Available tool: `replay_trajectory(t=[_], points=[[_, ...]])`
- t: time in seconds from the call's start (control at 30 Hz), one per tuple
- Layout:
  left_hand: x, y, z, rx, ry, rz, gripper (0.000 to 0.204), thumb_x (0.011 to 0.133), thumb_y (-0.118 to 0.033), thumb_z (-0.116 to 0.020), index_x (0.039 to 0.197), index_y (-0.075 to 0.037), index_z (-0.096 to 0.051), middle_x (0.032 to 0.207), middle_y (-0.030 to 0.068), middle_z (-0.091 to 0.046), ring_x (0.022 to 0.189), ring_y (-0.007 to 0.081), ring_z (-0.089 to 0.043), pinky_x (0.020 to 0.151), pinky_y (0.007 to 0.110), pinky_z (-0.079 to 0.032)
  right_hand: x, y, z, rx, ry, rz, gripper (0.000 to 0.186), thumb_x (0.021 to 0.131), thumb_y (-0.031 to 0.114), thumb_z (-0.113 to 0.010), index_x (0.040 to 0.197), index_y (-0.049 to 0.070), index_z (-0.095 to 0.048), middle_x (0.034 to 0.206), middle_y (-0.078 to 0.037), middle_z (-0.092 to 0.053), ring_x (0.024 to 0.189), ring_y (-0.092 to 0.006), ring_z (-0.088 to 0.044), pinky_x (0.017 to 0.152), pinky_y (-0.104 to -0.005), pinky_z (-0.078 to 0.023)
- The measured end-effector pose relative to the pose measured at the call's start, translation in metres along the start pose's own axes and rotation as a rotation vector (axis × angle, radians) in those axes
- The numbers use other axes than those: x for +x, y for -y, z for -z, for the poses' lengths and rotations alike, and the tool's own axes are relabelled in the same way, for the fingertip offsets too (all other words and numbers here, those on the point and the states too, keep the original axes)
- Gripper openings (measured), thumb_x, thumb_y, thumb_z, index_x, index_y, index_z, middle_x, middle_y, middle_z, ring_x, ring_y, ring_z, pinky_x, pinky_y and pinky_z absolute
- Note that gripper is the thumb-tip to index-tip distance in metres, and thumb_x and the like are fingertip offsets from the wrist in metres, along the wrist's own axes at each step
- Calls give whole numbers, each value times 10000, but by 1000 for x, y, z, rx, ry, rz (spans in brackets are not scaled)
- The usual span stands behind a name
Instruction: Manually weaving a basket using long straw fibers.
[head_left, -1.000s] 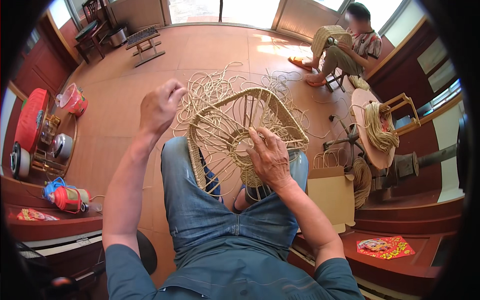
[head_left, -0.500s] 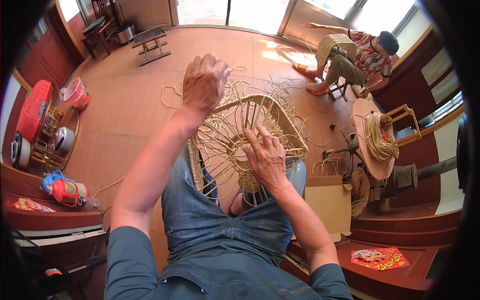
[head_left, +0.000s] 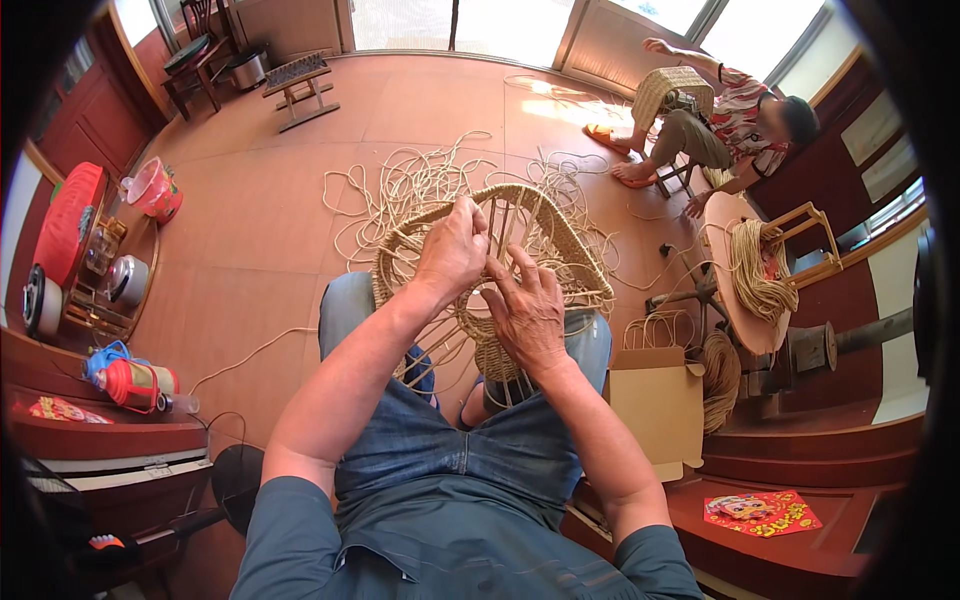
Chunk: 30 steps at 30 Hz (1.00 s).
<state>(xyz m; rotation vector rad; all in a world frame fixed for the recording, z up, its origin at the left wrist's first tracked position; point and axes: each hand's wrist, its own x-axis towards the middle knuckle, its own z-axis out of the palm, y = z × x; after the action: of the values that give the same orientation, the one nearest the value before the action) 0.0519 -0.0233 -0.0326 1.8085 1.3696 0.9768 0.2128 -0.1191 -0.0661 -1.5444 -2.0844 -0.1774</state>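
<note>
Across my knees rests a partly woven straw basket (head_left: 590,268), with a braided outer rim, radiating cords and a small round woven ring in the middle. Above its centre my left hand (head_left: 455,250) is closed, thumb and fingers pinching a straw cord whose end I cannot make out. My right hand (head_left: 528,310) lies on the basket just right of the ring, fingers bent around the cords, its index fingertip close to the left hand. The fingers hide part of the weave. Loose straw cord (head_left: 410,180) lies tangled on the floor beyond the basket.
Ahead right, a seated person (head_left: 740,130) has a woven basket (head_left: 675,95) on the lap. A round board (head_left: 725,290) with coiled cord stands at right, near a cardboard box (head_left: 655,410). At left are a low cart (head_left: 95,280) and a red bucket (head_left: 155,190).
My left hand has come down and toward me from its raised place to meet the right hand over the basket. The right hand has barely moved. The other person's arms have shifted.
</note>
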Motion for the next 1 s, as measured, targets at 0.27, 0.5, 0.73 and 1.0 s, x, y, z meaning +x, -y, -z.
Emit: replay_trajectory(t=[0.27,0.5,0.73,1.0], points=[[-30,3,3,-106,-72,-72,198,1003,-32,-685,1153,4,-562,956,185,-708,918,333,-732,824,453,-589,3,1,-3,82,-83,-8,454,992,229,-740,1443,223,-700,1528,-93,-583,1201,-337,-598,1020,-477,-485],[-92,19,27,-1040,90,372,143,1089,-91,-664,1190,-75,-564,907,11,-667,606,26,-498,499,187,-377,17,8,14,58,-174,134,449,955,158,-759,1402,199,-728,1424,-81,-655,1304,-318,-613,1116,-473,-439],[-80,75,102,-841,-41,264,273,1115,-125,-656,1367,-73,-565,984,37,-743,742,55,-625,617,183,-480,8,0,4,107,-57,258,440,995,223,-735,1434,208,-712,1373,-69,-651,1304,-303,-600,1086,-461,-446],[4,42,113,-754,-144,216,212,1117,-104,-660,1275,24,-604,1092,150,-758,914,182,-758,856,300,-655,11,12,6,-29,39,216,464,1032,293,-703,1489,223,-666,1355,-74,-624,1283,-297,-567,1044,-476,-427]])
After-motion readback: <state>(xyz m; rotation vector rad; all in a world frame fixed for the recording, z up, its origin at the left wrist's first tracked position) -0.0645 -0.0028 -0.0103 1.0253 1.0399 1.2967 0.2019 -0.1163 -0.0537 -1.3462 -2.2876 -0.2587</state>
